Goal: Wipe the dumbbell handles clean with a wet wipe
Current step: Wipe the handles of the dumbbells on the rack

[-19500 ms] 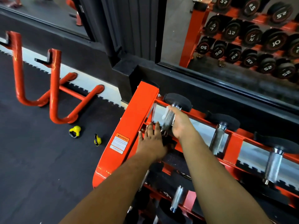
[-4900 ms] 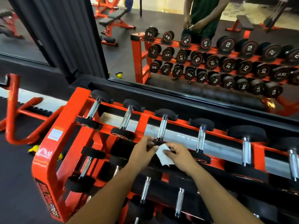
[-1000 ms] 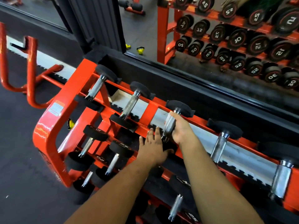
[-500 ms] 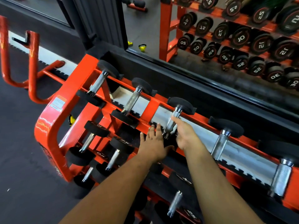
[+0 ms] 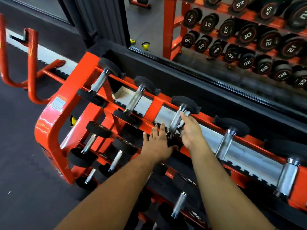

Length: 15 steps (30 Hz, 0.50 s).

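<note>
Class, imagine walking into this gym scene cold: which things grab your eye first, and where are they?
The bright orange dumbbell rack fills the middle. On its top row the right hand presses a white wet wipe against a chrome dumbbell handle, with the left hand flat beside it. A mirror behind reflects more dumbbells.

Rack [image 5: 54, 128]: bright orange-red, glossy, with a white warning sticker [image 5: 58, 102] edged in orange. Dumbbell heads [image 5: 185, 102]: matte black. Handles [image 5: 176, 120]: silver with fine cross-hatched knurling. Wipe [image 5: 181, 125] in my right hand [image 5: 191, 131]: white. Floor [image 5: 20, 146]: dark grey, speckled. Kettlebell [image 5: 72, 121] behind the rack: yellow and black. Mirrored dumbbells [image 5: 247, 35]: black, red rings, white numbers.
</note>
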Tool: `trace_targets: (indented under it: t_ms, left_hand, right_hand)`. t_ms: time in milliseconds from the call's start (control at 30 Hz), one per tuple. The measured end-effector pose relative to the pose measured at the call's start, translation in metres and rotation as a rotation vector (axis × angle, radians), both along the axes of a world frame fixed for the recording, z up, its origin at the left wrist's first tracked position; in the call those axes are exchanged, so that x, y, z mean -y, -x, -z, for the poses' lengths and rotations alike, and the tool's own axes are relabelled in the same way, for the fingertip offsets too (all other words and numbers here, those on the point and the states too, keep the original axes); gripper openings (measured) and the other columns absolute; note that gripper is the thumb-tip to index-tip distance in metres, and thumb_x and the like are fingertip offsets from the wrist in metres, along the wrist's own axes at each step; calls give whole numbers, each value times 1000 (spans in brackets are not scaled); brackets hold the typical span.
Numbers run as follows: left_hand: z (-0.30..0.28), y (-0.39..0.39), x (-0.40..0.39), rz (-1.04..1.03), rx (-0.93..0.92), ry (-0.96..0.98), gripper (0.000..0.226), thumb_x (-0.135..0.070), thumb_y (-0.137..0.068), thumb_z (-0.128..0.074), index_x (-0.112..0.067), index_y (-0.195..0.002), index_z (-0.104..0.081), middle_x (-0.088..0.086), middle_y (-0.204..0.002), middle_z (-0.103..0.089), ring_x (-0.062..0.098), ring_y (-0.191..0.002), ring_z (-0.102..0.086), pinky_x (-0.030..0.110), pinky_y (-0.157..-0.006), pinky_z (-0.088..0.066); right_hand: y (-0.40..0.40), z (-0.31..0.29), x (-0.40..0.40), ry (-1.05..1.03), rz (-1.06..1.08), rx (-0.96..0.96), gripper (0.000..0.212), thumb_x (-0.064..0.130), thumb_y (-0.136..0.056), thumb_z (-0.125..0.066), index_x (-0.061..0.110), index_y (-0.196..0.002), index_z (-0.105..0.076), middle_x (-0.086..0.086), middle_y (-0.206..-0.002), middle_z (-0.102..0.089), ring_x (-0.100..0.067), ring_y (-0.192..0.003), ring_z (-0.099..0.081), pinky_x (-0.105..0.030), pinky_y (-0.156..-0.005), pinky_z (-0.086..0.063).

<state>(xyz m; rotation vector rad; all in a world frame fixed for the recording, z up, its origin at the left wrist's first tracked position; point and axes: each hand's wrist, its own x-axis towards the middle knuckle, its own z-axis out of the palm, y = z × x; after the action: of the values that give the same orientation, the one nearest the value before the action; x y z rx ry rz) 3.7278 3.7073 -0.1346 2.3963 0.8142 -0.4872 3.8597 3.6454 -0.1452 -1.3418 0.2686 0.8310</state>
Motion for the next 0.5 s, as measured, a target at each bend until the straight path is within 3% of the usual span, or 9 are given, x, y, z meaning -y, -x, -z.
trace_targets:
  t_ms: [100,200,300,367,433,500]
  left_hand:
    - [-2,0,0,-6,-19,5,106,-66,-95,-48,-15,-158,21,14,-169,11,23,-157,11,57,-124,7]
    - [-2,0,-1,-6,-11,11,105,-64,-96,-49,-15,-159,20,14,-170,10,23,-157,10,57,-124,7]
    - [0,1,-2,-16,22,28,105,-63,-96,-50,-16,-159,19,13,-170,9,23,-157,11,57,-124,7]
    - [0,1,-2,-13,28,21,106,-64,-95,-50,-15,-159,19,13,-170,9,23,-157,11,57,-124,7]
    - [0,2,-1,-13,31,19,107,-65,-95,-50,-15,-159,19,13,-170,10,23,-157,11,56,-124,7]
    - [0,2,-1,-18,32,28,107,-64,-95,-51,-15,-159,20,12,-170,11,22,-157,12,56,-124,8]
  right_hand:
    - [-2,-5,-10,13,-92,-74,41,43,-95,-65,13,-123,-67,-8,-112,-73,-21,-98,-69,-35,-78,-56]
    - [9,-2,1,203,-320,15,32,42,-95,-66,15,-112,-72,-5,-99,-78,-23,-91,-73,-38,-74,-59]
    - [16,-2,18,456,-472,325,17,30,-98,-61,16,-96,-71,-7,-85,-75,-26,-82,-71,-45,-73,-58]
    - [13,-7,26,549,-443,585,19,22,-101,-54,17,-88,-67,-3,-82,-69,-24,-80,-65,-35,-63,-48]
    - [8,-15,27,653,-409,936,17,19,-103,-50,20,-103,-67,-3,-96,-71,-20,-88,-65,-30,-67,-47]
    - [1,-14,21,747,-505,1325,37,10,-101,-50,16,-136,-59,-7,-131,-65,-23,-119,-62,-35,-96,-53]
